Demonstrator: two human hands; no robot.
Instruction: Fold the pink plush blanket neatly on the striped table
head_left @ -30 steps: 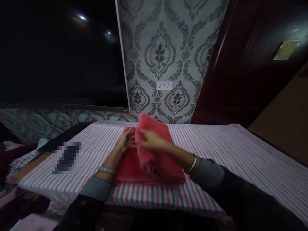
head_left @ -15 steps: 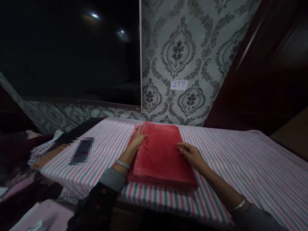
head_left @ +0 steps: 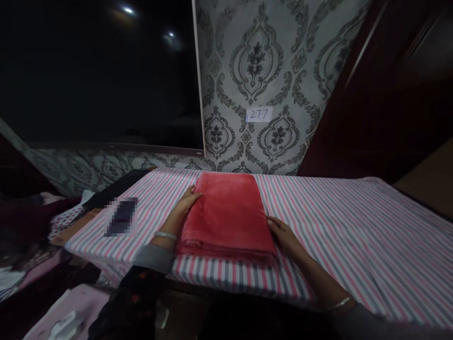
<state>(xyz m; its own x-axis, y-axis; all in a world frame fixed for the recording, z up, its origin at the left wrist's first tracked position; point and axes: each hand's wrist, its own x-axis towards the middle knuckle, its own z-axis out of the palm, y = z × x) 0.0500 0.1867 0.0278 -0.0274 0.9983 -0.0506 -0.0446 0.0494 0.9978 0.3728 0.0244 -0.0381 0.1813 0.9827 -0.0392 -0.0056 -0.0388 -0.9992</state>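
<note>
A folded red cloth (head_left: 230,212), soft and plush-looking, lies in several layers near the front edge of the striped bed-like surface (head_left: 336,222). At its left edge is my left hand (head_left: 188,200), the thumb resting on top and the fingers along the side, closed on the edge. My right hand (head_left: 282,232) is at the opposite edge, fingers loosely stretched with their tips touching the cloth's side. The underside of the right fingers is partly hidden.
A pixelated dark phone-like object (head_left: 121,217) lies left of the cloth. Piled clothes (head_left: 69,219) sit beyond the left edge. Behind stand a large dark screen (head_left: 102,80) and a patterned wall (head_left: 255,61) bearing a paper label (head_left: 259,114). Dark wooden panels (head_left: 382,108) rise at the right.
My left hand has slid from the cloth's top to its left edge. My right hand has lowered to the right edge. The cloth's sides look straighter, and the view has shifted slightly.
</note>
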